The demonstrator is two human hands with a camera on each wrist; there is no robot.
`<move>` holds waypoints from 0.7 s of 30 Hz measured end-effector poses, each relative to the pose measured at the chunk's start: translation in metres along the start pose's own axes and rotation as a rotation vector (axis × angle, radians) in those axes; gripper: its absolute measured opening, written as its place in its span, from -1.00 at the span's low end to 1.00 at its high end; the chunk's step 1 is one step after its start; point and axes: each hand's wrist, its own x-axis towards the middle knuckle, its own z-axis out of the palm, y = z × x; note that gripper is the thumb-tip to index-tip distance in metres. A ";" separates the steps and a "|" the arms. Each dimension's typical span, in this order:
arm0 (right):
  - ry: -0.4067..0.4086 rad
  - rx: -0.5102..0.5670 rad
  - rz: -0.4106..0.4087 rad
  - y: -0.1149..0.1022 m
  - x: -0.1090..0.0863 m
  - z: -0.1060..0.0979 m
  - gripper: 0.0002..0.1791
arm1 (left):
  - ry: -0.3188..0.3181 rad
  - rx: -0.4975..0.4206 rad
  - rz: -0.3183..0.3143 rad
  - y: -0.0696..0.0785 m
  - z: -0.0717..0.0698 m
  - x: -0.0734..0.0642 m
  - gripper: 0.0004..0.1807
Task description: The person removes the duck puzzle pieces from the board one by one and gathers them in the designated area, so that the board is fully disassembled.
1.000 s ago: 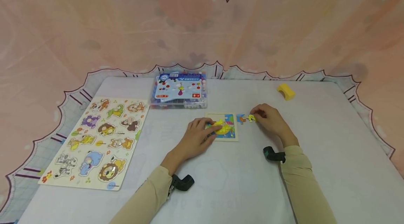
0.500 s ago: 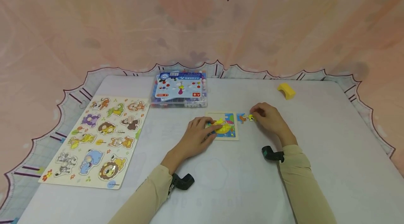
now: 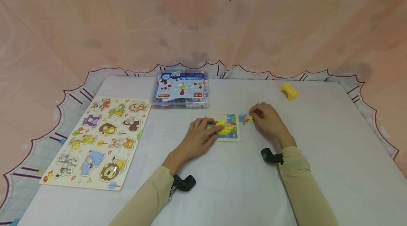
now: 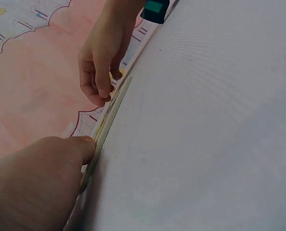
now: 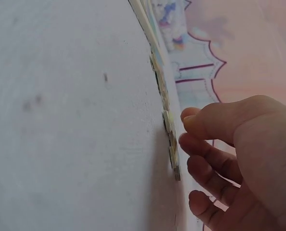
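Observation:
My left hand (image 3: 198, 137) rests on a small wooden jigsaw board (image 3: 229, 140) with a yellow figure, its fingers spread across the picture's left part and hiding it. In the left wrist view the thumb lies at the edge of the board (image 4: 111, 113). Directly right of the board lie blue jigsaw pieces (image 3: 243, 119) and a yellow one (image 3: 252, 119). My right hand (image 3: 270, 121) has its fingertips at the yellow piece. The right wrist view shows the pieces (image 5: 171, 144) flat on the table, with a small gap to the loosely bent thumb and fingers; nothing shows between them.
A large animal peg puzzle (image 3: 105, 148) lies on the left of the white table (image 3: 235, 187). Behind the jigsaw board stands a clear plastic box (image 3: 180, 104) with a blue label card. A yellow arch block (image 3: 288, 92) sits at the back right.
My right hand has shifted slightly left, and the yellow piece has moved left against the blue pieces. The left hand has stayed on the board.

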 end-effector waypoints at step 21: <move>-0.100 -0.037 -0.154 -0.039 0.000 0.024 -0.80 | -0.006 0.015 -0.002 0.001 -0.001 0.000 -0.60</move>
